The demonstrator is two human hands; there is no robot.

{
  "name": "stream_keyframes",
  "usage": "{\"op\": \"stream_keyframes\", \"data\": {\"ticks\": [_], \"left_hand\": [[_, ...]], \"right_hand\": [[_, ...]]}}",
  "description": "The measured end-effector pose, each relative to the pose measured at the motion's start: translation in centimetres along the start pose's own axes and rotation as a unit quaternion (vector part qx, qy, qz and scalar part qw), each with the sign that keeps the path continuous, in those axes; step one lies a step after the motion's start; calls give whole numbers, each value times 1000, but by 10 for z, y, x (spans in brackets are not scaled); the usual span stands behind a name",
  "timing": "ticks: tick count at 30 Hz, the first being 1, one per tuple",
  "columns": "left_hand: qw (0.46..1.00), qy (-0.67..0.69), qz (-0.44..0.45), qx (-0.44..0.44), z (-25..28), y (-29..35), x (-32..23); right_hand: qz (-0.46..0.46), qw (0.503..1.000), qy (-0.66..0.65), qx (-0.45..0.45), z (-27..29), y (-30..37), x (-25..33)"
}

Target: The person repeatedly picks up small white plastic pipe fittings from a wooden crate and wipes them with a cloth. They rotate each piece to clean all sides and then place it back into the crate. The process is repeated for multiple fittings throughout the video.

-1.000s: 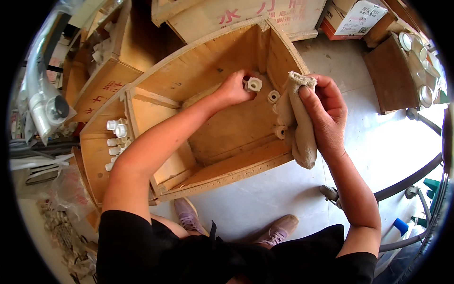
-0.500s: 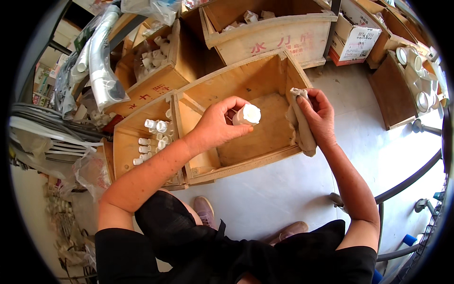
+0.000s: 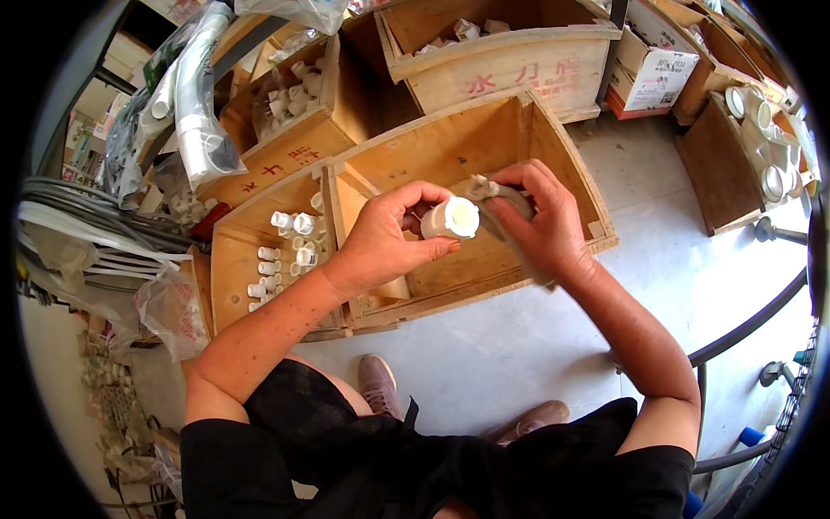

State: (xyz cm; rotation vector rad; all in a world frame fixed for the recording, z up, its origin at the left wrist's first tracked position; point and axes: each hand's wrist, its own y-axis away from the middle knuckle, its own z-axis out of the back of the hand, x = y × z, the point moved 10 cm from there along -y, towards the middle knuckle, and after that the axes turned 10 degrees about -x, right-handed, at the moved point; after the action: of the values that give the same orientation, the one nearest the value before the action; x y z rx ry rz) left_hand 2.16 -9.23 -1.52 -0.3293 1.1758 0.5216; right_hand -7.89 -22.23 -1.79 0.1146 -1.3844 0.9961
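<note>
Pinched between thumb and fingers of my left hand [image 3: 393, 227] is a white plastic pipe fitting [image 3: 450, 219], its round open end turned up and toward the right. My right hand [image 3: 546, 216] grips a greyish-beige cloth [image 3: 510, 212], which hangs down below the fingers. A bunched corner of that cloth pokes out close to the fitting, with a small gap between them. Both hands are above a wooden box [image 3: 553, 138]. In its narrower left compartment [image 3: 232, 251] stand several small white fittings [image 3: 303, 225], partly hidden by my left forearm.
More wooden boxes with white fittings stand behind, one at the far left [image 3: 298, 138] and one at the far middle [image 3: 510, 78]. Bagged white pipes [image 3: 199, 104] hang at the left. A cardboard carton [image 3: 653, 73] and a box of white pipe pieces [image 3: 726, 164] are at right.
My right hand has brought the cloth leftward, from the box's right edge to beside the fitting. The fitting has tilted slightly, still in my left hand. The view has shifted a little.
</note>
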Motion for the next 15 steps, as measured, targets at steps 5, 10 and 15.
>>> {"op": "stream_keyframes", "data": {"ticks": [5,10,15], "left_hand": [[999,-35,-21,0,3,1,-6],[999,-41,-10,7,1,-1,-1],[999,3,-38,5,8,1,-7]], "right_hand": [[-51,997,-44,-45,13,0,-13],[64,994,-83,-4,-4,4,49],[177,980,-81,29,-5,13,63]]}}
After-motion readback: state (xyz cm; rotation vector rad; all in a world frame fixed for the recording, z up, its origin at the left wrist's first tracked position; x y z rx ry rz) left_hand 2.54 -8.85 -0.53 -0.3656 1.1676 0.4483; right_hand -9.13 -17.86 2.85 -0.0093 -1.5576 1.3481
